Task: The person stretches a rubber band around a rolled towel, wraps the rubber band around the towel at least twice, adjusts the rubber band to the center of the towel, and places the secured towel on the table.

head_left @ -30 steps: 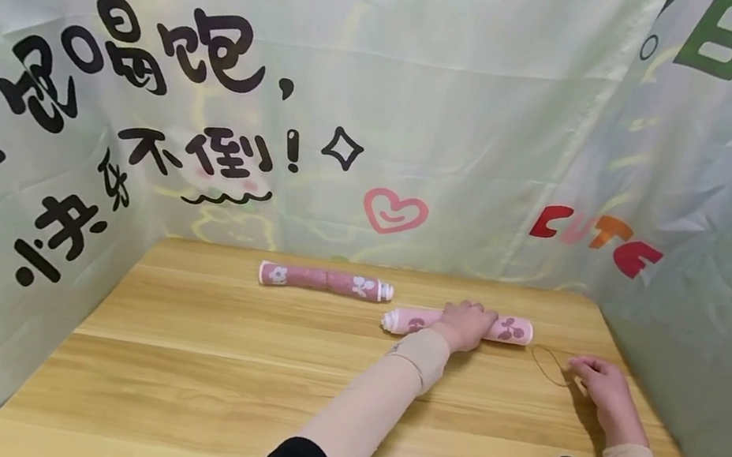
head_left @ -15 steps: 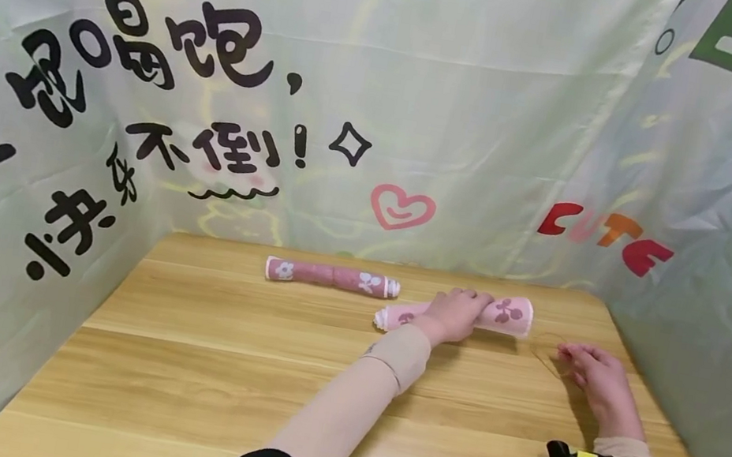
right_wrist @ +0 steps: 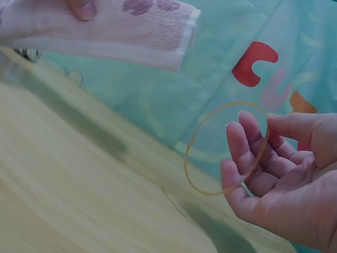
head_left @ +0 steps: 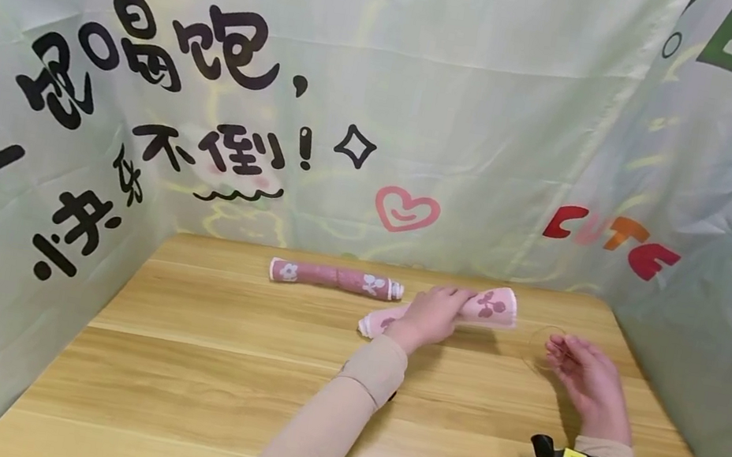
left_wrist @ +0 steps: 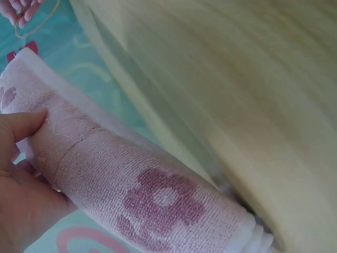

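My left hand grips a rolled light pink towel around its middle. This roll is tilted, with its right end raised off the table; dark pink flowers on the towel show up close in the left wrist view. To the right, my right hand pinches a thin tan rubber band between thumb and fingers. The band hangs as an open loop, apart from the towel's right end. A darker pink rolled towel with pale flowers lies on the table behind and to the left, touched by neither hand.
The wooden table stretches in front of both hands. Printed cloth walls enclose it at the back and sides. A black strap device sits on the right wrist.
The left hand has lifted the light pink towel's right end and drawn the roll left and nearer. The right hand has moved left and raised the rubber band off the table.
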A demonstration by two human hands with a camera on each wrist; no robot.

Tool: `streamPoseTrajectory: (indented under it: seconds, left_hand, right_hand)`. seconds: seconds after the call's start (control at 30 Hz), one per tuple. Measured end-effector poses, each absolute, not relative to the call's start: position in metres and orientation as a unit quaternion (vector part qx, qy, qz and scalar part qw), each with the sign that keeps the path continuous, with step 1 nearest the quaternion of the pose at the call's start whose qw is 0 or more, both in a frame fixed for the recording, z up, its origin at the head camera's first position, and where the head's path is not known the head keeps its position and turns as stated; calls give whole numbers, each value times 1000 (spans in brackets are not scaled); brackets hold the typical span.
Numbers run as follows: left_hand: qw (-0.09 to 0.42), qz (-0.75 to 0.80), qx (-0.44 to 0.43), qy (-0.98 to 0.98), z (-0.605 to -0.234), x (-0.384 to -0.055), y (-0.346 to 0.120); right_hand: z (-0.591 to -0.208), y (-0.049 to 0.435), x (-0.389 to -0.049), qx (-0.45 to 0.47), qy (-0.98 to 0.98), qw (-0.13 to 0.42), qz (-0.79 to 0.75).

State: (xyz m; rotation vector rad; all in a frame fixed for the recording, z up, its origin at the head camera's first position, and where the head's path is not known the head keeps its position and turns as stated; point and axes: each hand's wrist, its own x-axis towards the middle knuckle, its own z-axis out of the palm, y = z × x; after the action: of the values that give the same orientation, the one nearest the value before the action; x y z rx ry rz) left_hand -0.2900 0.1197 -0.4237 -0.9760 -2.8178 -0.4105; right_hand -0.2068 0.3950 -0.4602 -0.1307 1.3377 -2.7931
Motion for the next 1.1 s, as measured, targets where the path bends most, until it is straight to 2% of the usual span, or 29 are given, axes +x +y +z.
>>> streamPoseTrajectory:
  seconds: [0.47,0.73,1.1]
  left_hand:
    - [100,-201,-296,-929,-432,-278,81]
    - [126,-239,-272,-923,-433,-274,63]
    - [120,-284,-246,-919,-427,-268,46]
  right_hand:
    - [-466,381,-210,-80,250,94,-960]
    - [-478,377,-220,-122,102,180,-971]
    - [-484,362,-227,-141,30,181,-973]
